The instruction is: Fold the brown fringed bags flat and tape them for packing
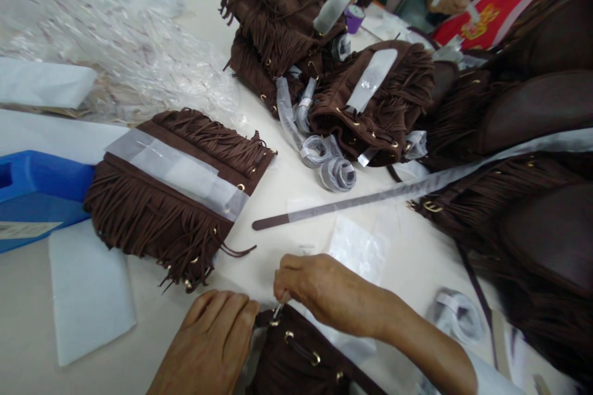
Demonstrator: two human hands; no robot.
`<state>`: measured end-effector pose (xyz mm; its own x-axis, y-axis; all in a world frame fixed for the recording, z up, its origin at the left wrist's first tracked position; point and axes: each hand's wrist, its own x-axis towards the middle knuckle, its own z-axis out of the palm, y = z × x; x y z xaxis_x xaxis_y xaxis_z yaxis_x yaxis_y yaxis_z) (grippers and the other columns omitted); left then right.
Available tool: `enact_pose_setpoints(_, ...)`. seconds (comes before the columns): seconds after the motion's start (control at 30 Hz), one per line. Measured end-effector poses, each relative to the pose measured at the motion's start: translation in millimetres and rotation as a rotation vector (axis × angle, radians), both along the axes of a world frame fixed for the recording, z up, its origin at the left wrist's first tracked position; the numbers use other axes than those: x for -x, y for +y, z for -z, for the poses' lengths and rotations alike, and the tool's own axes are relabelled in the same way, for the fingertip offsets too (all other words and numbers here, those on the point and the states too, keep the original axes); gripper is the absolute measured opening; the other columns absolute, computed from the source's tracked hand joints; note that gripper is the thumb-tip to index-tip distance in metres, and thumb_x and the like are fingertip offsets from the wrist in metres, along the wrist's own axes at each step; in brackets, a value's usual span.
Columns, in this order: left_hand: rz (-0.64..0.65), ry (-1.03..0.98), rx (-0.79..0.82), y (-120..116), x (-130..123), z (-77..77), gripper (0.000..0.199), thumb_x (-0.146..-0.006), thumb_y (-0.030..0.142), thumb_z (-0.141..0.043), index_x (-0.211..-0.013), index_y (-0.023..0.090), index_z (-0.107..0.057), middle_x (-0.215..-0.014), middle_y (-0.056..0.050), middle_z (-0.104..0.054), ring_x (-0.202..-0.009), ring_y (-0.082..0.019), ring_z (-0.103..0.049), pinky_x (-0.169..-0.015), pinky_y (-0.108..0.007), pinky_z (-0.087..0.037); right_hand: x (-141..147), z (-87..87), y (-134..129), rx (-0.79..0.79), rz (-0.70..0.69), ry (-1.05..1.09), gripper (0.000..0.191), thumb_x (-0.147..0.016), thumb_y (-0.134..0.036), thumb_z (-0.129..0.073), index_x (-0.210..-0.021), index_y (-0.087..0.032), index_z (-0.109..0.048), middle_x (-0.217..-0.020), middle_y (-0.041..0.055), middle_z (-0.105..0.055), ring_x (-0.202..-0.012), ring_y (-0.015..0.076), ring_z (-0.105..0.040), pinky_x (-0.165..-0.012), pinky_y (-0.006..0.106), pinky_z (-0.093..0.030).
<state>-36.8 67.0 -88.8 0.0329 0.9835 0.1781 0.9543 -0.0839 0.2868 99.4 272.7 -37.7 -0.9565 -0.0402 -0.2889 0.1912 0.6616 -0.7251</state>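
A dark brown bag (296, 367) with gold eyelets and a cord threaded through them lies at the bottom centre. My left hand (215, 336) has its fingers wrapped over the bag's left edge. Above the bag's top corner, my right hand (319, 290) pinches a small, thin, light-coloured item close to an eyelet; what it is cannot be made out. Beyond my hands a fringed brown bag (171, 182) rests on the table, with a translucent wrap across its middle. A long brown strap (333, 203), partly in clear film, stretches to the right.
More fringed bags (375, 99) and rolled wrapped straps (338, 174) fill the back and right. A blue bin (46, 188) stands left, near white paper (90, 290) and heaped plastic film (106, 31). Two other people are at the far side, one in a red apron (491, 12).
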Motion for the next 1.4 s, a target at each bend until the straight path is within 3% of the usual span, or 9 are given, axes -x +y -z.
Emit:
enact_pose_setpoints(0.63,0.005,-0.054,0.014,9.6,4.3,-8.0,0.024,-0.085,0.014,-0.048,-0.105,0.015,-0.062,-0.097,-0.006,-0.064,-0.092,-0.023,-0.054,-0.089,-0.04,-0.035,-2.7,19.0,-16.1,0.013,0.012,-0.028,0.02,-0.085,-0.005,-0.05,-0.096,-0.018,-0.061,-0.093,0.003,-0.061,-0.082,0.0129,-0.059,-0.074,0.022,-0.046)
enact_pose_setpoints(0.77,0.002,-0.082,0.047,15.0,5.0,-13.7,0.027,-0.085,0.014,-0.048,-0.109,0.015,-0.06,-0.105,-0.008,-0.062,-0.097,-0.024,-0.053,-0.089,-0.04,-0.037,-6.0,13.4,-19.4,-0.046,-0.021,-0.042,0.022,-0.085,-0.006,-0.049,-0.099,-0.018,-0.062,-0.093,0.0037,-0.062,-0.083,0.0145,-0.06,-0.074,0.024,-0.046)
enact_pose_setpoints(0.93,-0.012,-0.099,0.116,26.6,5.0,-17.5,0.031,-0.083,0.01,-0.05,-0.112,0.014,-0.058,-0.114,-0.009,-0.059,-0.105,-0.026,-0.052,-0.093,-0.044,-0.041,-8.2,1.8,-28.4,-0.112,0.016,-0.065,0.014,-0.093,-0.02,-0.048,-0.095,-0.016,-0.061,-0.092,0.0062,-0.063,-0.086,0.0175,-0.06,-0.074,0.027,-0.047)
enact_pose_setpoints(1.03,-0.068,-0.037,-0.013,25.4,2.8,-12.9,0.039,-0.082,0.007,-0.056,-0.121,0.01,-0.055,-0.126,-0.016,-0.053,-0.121,-0.032,-0.047,-0.1,-0.05,-0.04,-7.0,2.0,-35.5,-0.174,0.049,-0.067,0.013,-0.091,-0.015,-0.047,-0.092,-0.015,-0.06,-0.093,0.0073,-0.063,-0.087,0.0185,-0.059,-0.075,0.028,-0.046)
enact_pose_setpoints(1.1,-0.135,-0.005,-0.168,17.3,-0.1,-8.2,0.042,-0.081,0.005,-0.06,-0.123,0.01,-0.055,-0.124,-0.016,-0.053,-0.124,-0.034,-0.045,-0.102,-0.052,-0.04,-7.1,3.8,-38.4,-0.145,0.094,-0.063,0.013,-0.091,-0.015,-0.046,-0.093,-0.015,-0.059,-0.095,0.0066,-0.063,-0.087,0.0172,-0.059,-0.076,0.027,-0.046)
enact_pose_setpoints(1.2,-0.141,-0.015,-0.295,-0.9,-7.2,-1.7,0.02,-0.085,0.01,-0.06,-0.104,0.016,-0.064,-0.094,-0.007,-0.062,-0.096,-0.024,-0.06,-0.085,-0.039,-0.048,-10.0,7.0,-39.8,-0.071,0.186,-0.074,0.012,-0.092,-0.017,-0.047,-0.093,-0.017,-0.059,-0.095,0.0042,-0.062,-0.086,0.0148,-0.06,-0.076,0.024,-0.046)
enact_pose_setpoints(1.3,-0.107,-0.147,-0.129,-13.7,-17.2,2.2,0.018,-0.094,0.02,-0.049,-0.098,0.019,-0.066,-0.078,-0.002,-0.067,-0.068,-0.015,-0.063,-0.065,-0.027,-0.049,-13.5,10.2,-39.7,-0.044,0.228,-0.083,0.012,-0.092,-0.019,-0.048,-0.093,-0.018,-0.06,-0.096,0.0036,-0.061,-0.088,0.015,-0.06,-0.078,0.024,-0.046)
enact_pose_setpoints(1.4,-0.244,-0.435,0.192,-13.7,-27.0,2.9,0.028,-0.096,0.031,-0.044,-0.113,0.022,-0.064,-0.098,-0.002,-0.074,-0.081,-0.014,-0.071,-0.073,-0.023,-0.052,-14.6,13.0,-40.0,-0.028,0.243,-0.086,0.012,-0.093,-0.02,-0.048,-0.093,-0.018,-0.06,-0.096,0.0037,-0.061,-0.088,0.0151,-0.06,-0.079,0.024,-0.046)
